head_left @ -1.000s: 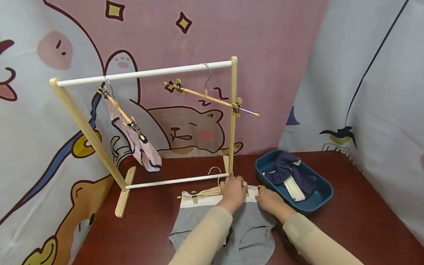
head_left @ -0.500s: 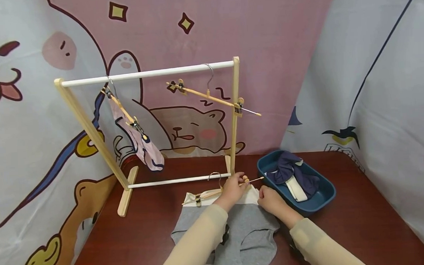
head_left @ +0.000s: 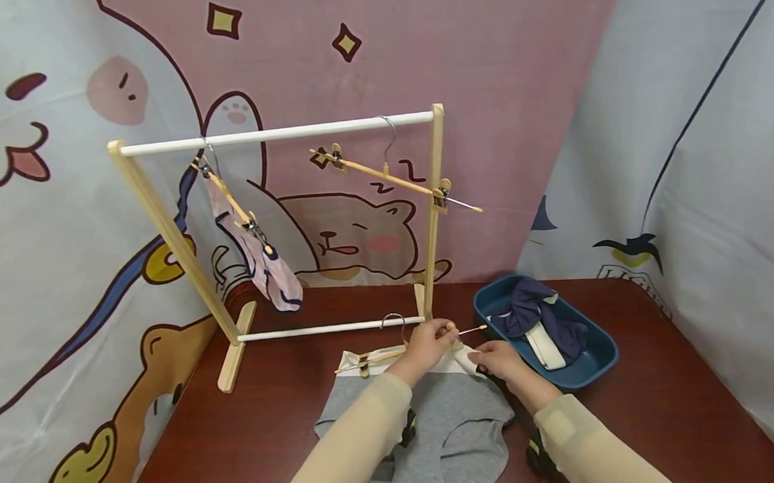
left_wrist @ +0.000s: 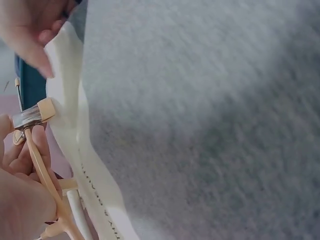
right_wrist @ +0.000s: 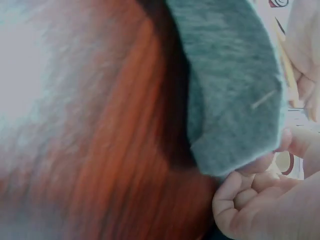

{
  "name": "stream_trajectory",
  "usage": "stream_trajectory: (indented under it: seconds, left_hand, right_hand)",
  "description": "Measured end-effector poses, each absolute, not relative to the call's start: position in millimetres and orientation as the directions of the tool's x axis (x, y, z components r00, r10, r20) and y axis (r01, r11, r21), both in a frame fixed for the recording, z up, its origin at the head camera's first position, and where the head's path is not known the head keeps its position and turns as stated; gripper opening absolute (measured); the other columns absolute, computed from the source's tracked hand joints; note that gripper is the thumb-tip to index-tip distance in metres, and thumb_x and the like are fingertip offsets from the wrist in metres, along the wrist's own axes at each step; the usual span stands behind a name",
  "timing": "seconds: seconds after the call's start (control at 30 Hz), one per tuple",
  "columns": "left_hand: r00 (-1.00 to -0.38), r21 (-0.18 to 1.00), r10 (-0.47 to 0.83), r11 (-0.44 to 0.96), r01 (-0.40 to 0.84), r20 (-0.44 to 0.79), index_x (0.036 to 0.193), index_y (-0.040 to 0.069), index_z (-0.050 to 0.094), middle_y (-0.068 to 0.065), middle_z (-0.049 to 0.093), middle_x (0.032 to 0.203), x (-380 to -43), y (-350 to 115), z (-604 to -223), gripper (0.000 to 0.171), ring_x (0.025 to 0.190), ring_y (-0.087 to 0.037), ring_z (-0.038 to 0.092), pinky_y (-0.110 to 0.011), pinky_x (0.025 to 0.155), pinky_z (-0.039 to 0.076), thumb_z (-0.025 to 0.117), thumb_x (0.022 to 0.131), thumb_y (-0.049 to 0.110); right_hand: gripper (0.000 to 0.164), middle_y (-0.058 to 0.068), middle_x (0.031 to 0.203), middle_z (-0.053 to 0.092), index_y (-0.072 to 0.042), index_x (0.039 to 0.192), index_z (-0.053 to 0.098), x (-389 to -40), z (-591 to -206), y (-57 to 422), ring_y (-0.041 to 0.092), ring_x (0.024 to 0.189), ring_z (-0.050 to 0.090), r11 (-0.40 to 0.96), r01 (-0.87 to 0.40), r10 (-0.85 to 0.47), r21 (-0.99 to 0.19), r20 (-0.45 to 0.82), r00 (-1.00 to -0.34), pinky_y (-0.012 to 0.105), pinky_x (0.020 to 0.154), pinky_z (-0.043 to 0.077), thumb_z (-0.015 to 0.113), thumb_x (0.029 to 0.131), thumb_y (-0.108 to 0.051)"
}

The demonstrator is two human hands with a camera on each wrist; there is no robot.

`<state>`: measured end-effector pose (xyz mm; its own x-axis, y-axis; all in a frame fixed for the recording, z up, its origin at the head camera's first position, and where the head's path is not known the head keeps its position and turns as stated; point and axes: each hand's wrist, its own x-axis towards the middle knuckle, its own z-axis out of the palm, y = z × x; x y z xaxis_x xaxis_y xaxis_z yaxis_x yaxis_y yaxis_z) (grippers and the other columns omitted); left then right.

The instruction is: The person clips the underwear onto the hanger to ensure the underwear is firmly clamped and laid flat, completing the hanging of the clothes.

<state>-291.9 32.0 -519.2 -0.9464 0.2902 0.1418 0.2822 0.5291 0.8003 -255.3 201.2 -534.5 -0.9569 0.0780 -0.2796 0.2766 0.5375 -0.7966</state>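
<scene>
Grey underpants [head_left: 461, 405] with a white waistband [left_wrist: 70, 75] lie on the table, leg openings toward me. A wooden clip hanger [head_left: 385, 357] lies along the waistband, its left clip [head_left: 363, 365] over the fabric. My left hand [head_left: 425, 349] pinches the hanger's right clip [left_wrist: 34, 116], whose wooden tip is right at the waistband's edge. My right hand [head_left: 503, 359] pinches the waistband's right corner between thumb and fingers. In the right wrist view, the grey fabric [right_wrist: 235, 100] droops from my right hand's fingers [right_wrist: 245, 192].
A wooden rack [head_left: 435, 253] with a white top rail [head_left: 289, 132] stands behind. From it hang pink underpants [head_left: 256, 255] on a clip hanger and a bare clip hanger [head_left: 397, 179]. A blue basin [head_left: 597, 369] holding dark purple clothing [head_left: 562, 327] stands to the right.
My left hand has raised the hanger's right end off the waistband. My right hand has moved from near the hanger's rod end to the waistband's corner and grips it, lifting it slightly.
</scene>
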Motion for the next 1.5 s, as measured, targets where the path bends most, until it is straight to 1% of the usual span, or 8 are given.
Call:
stream_trajectory:
  seconds: [0.23, 0.5, 0.77, 0.93, 1.07, 1.27, 1.4, 1.5]
  left_hand:
    - [-0.956, 0.822, 0.281, 0.523, 0.227, 0.085, 0.116, 0.009, 0.066, -0.008, 0.067, 0.105, -291.9, 25.5, -509.8, 0.032, 0.098, -0.019, 0.061, -0.029, 0.085, 0.048, 0.057, 0.094, 0.031]
    - [-0.947, 0.914, 0.320, 0.372, 0.161, 0.037, 0.115, 0.003, 0.066, -0.014, 0.070, 0.093, -296.0, 18.1, -500.1, 0.034, 0.076, -0.019, 0.067, -0.021, 0.063, 0.049, 0.058, 0.094, 0.029]
    - [-0.951, 0.939, 0.308, 0.336, 0.075, -0.034, 0.117, 0.007, 0.066, -0.011, 0.070, 0.090, -294.4, 13.3, -490.6, 0.032, 0.079, -0.020, 0.068, -0.026, 0.068, 0.051, 0.060, 0.093, 0.028]
    - [-0.944, 0.954, 0.323, 0.298, 0.032, -0.070, 0.120, 0.006, 0.064, -0.011, 0.070, 0.093, -292.7, 12.1, -486.8, 0.034, 0.085, -0.027, 0.068, -0.040, 0.078, 0.054, 0.059, 0.094, 0.027]
    - [-0.941, 0.955, 0.328, 0.296, 0.021, -0.081, 0.122, 0.006, 0.062, -0.012, 0.069, 0.095, -292.2, 11.9, -486.6, 0.036, 0.087, -0.028, 0.068, -0.035, 0.078, 0.053, 0.058, 0.094, 0.028]
    - [-0.941, 0.938, 0.331, 0.344, 0.049, -0.072, 0.119, 0.007, 0.066, -0.009, 0.069, 0.092, -289.3, 10.7, -484.8, 0.035, 0.081, -0.016, 0.066, -0.024, 0.073, 0.050, 0.060, 0.093, 0.030]
    - [-0.948, 0.913, 0.316, 0.396, 0.097, -0.037, 0.120, 0.012, 0.066, -0.006, 0.068, 0.109, -288.7, 9.1, -485.5, 0.036, 0.093, -0.014, 0.062, -0.026, 0.080, 0.050, 0.060, 0.092, 0.034]
    - [-0.956, 0.892, 0.293, 0.429, 0.144, 0.014, 0.120, 0.014, 0.066, -0.005, 0.064, 0.121, -289.5, 8.4, -487.8, 0.036, 0.108, -0.018, 0.060, -0.032, 0.090, 0.048, 0.060, 0.092, 0.035]
  right_hand:
    - [0.016, 0.011, 0.081, 0.060, 0.001, 0.095, 0.054, -247.9, -534.3, 201.1, 0.018, 0.071, 0.054, 0.522, 0.172, 0.071, -0.836, -0.158, -0.985, 0.028, 0.059, 0.042, 0.062, 0.083, -0.006]
    - [0.036, 0.017, 0.100, 0.069, -0.001, 0.114, 0.057, -242.7, -525.2, 198.3, 0.014, 0.070, 0.057, 0.572, 0.093, 0.061, -0.815, -0.070, -0.996, 0.025, 0.053, 0.041, 0.054, 0.079, 0.003]
    - [0.019, 0.011, 0.088, 0.063, 0.000, 0.097, 0.068, -241.8, -518.3, 195.6, 0.015, 0.069, 0.051, 0.540, 0.118, 0.064, -0.833, -0.099, -0.993, 0.027, 0.059, 0.041, 0.058, 0.082, -0.005]
    - [0.019, 0.013, 0.099, 0.066, -0.002, 0.097, 0.070, -242.3, -515.8, 200.0, 0.019, 0.078, 0.054, 0.551, 0.119, 0.052, -0.826, -0.108, -0.993, 0.028, 0.061, 0.043, 0.067, 0.086, -0.018]
    - [0.017, 0.012, 0.098, 0.069, -0.006, 0.092, 0.072, -244.3, -515.5, 206.4, 0.021, 0.084, 0.057, 0.631, 0.007, 0.015, -0.776, 0.004, -1.000, 0.029, 0.064, 0.043, 0.069, 0.086, -0.021]
    - [0.010, 0.007, 0.086, 0.070, -0.009, 0.087, 0.072, -245.5, -515.9, 209.9, 0.014, 0.069, 0.052, 0.714, -0.132, -0.045, -0.688, 0.144, -0.989, 0.028, 0.060, 0.041, 0.070, 0.084, -0.019]
    - [0.009, 0.006, 0.082, 0.070, -0.009, 0.086, 0.072, -245.4, -515.4, 208.2, 0.013, 0.065, 0.050, 0.721, -0.170, -0.067, -0.672, 0.177, -0.982, 0.027, 0.057, 0.039, 0.071, 0.083, -0.017]
    - [0.008, 0.005, 0.080, 0.069, -0.009, 0.085, 0.072, -246.3, -516.1, 207.4, 0.013, 0.064, 0.048, 0.718, -0.173, -0.066, -0.675, 0.180, -0.981, 0.027, 0.057, 0.039, 0.072, 0.082, -0.017]
